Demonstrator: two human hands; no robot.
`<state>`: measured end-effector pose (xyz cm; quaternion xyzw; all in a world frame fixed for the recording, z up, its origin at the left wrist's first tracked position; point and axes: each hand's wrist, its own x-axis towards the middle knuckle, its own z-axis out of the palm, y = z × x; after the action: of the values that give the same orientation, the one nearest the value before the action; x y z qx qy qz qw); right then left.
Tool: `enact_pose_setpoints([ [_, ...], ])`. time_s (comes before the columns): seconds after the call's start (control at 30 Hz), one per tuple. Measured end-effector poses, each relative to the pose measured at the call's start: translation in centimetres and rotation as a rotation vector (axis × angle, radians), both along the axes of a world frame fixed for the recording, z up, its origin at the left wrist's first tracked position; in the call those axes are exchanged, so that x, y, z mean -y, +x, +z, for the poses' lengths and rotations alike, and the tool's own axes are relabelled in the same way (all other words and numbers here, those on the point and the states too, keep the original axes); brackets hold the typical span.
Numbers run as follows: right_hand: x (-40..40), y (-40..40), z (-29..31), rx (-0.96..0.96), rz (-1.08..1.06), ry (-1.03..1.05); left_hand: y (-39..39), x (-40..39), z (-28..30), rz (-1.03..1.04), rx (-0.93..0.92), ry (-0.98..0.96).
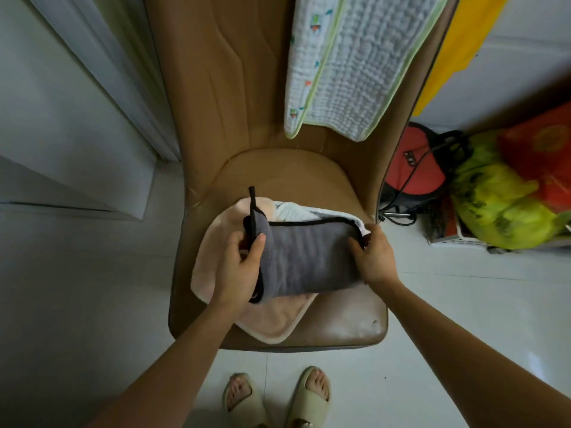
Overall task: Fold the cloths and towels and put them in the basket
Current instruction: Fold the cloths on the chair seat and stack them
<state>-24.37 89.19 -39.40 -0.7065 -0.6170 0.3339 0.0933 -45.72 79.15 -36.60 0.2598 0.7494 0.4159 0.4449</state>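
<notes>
Left hand (239, 267) and right hand (375, 257) each pinch an end of the folded grey towel (309, 257) stretched between them.

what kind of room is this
Probably a room in a home: a tan padded chair draped with a quilted blanket, glossy tiled floor, and bags and a red box piled alongside.

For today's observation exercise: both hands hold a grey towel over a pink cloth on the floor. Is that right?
Not quite. In the head view both hands, left hand and right hand, hold the grey towel over the pink cloth, but on the brown chair seat.
</notes>
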Motion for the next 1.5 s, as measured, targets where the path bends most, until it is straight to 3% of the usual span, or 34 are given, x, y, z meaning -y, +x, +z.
enact_pose_setpoints([
  [0.1,-0.7,0.7,-0.2,-0.116,-0.087,-0.237,1.4,-0.6,0.3,-0.01,-0.05,-0.051],
  [0.27,-2.0,0.9,-0.3,-0.349,-0.223,-0.413,3.8,-1.9,0.6,-0.023,-0.028,-0.083],
  [0.53,-1.7,1.4,2.4,-0.676,-0.211,-0.502,5.6,-2.1,1.9,-0.049,-0.009,-0.05],
  [0.77,0.9,-1.6,7.7,-0.665,-0.029,-0.267,5.8,-0.7,4.1,-0.057,0.187,-0.041],
  [0.93,2.9,-2.7,10.2,-0.396,0.238,-0.048,6.2,0.4,6.5,0.034,0.4,-0.012],
  [1.03,3.7,-2.8,10.7,-0.415,0.244,-0.075,5.9,0.9,7.3,0.019,0.409,0.005],
  [1.27,6.5,-3.1,12.3,-0.738,0.256,-0.274,4.0,2.1,8.4,-0.027,0.538,0.03],
  [1.5,9.9,-3.7,10.8,-0.725,0.498,-0.376,1.1,3.4,6.6,-0.001,0.414,-0.047],
])
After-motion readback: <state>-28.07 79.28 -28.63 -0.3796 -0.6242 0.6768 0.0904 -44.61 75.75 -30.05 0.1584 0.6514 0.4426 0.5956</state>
